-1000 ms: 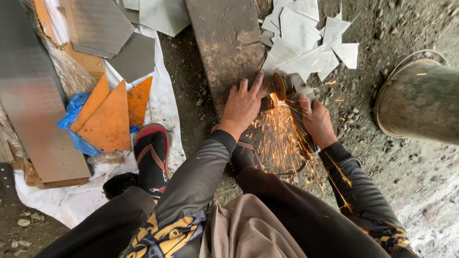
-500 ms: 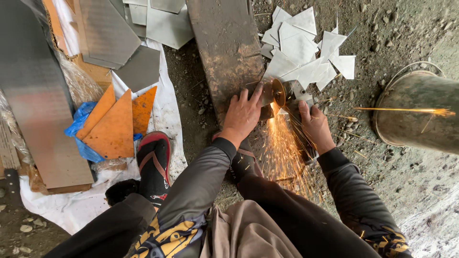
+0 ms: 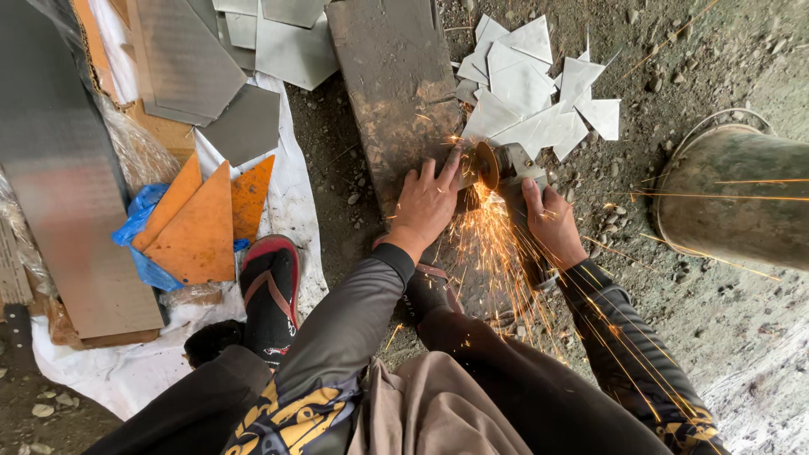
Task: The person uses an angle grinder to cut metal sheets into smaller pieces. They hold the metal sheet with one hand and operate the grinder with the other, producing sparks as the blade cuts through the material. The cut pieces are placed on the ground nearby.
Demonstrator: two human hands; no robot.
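While sparks fly, right hand fingers wrap the grinder.

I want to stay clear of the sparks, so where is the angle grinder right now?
In the head view, the angle grinder sits centre-right, held by the right hand, with the left hand just left of its disc, below the cut metal pieces.
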